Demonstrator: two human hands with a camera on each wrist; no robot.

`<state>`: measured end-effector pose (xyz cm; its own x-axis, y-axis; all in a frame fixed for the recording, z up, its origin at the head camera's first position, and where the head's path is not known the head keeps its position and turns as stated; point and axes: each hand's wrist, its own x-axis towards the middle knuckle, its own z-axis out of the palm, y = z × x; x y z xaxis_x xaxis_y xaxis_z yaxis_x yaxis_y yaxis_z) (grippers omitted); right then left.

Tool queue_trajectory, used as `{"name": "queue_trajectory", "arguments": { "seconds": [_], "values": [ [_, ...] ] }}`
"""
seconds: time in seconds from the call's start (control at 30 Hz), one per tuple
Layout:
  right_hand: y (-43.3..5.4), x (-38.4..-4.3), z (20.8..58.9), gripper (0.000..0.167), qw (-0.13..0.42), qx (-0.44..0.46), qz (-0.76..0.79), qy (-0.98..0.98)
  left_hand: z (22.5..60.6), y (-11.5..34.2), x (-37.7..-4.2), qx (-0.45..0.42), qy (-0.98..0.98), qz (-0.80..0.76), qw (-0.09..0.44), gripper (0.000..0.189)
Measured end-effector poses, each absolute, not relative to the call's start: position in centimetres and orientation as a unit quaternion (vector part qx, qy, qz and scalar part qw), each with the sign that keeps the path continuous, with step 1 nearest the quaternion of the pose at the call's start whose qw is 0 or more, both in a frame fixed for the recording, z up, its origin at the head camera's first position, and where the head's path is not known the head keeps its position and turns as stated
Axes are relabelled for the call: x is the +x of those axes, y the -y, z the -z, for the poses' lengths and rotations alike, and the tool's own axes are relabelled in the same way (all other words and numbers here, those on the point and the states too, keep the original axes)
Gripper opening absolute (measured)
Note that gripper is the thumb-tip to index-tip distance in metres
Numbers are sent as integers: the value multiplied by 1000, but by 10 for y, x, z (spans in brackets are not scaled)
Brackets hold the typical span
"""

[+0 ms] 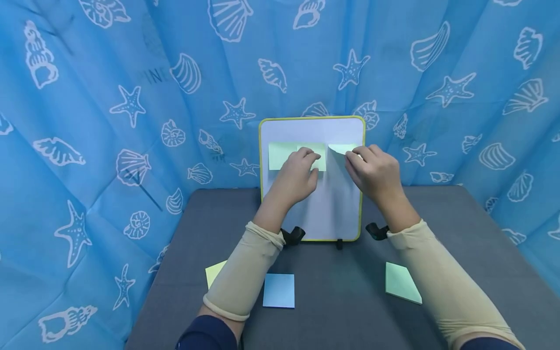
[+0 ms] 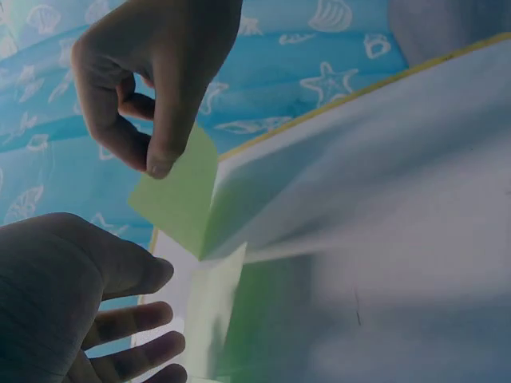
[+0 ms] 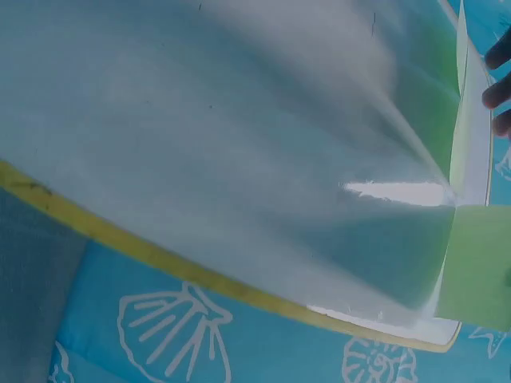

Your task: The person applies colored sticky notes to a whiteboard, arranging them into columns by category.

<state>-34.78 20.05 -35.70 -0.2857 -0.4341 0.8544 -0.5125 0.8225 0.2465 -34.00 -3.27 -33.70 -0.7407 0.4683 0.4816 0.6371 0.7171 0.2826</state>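
Note:
A whiteboard point(image 1: 315, 209) with a yellow rim stands upright at the back of the table. Pale green sticky notes point(image 1: 280, 156) are stuck side by side across its upper part. My right hand point(image 1: 377, 174) pinches the lower edge of the rightmost note point(image 2: 180, 199) between thumb and finger; this note tilts out from the board. My left hand point(image 1: 297, 177) is in front of the middle note point(image 2: 214, 311), fingers spread and loosely bent, holding nothing. In the right wrist view, left fingertips point(image 3: 499, 94) show at the edge, and the right hand is out of sight.
On the grey table point(image 1: 328, 321) lie a blue sticky-note pad point(image 1: 278, 290), a green pad point(image 1: 402, 282) near the right forearm, and a yellow pad point(image 1: 214, 272) partly covered by the left sleeve. A blue curtain point(image 1: 131, 97) with shell prints hangs behind the board.

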Motion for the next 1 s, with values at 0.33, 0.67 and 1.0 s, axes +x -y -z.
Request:
{"name": "queue_trajectory", "arguments": {
  "seconds": [0.33,0.67,1.0],
  "values": [
    [-201,-350,365,12,507,291,-35,811,334,21,-348,-300,916,196,182,39],
    [-200,-349,365,13,507,291,-45,810,335,8,-358,-301,927,145,172,51],
    [-202,-353,350,14,524,294,-47,798,341,9,-366,-290,928,171,159,60]
  ]
}}
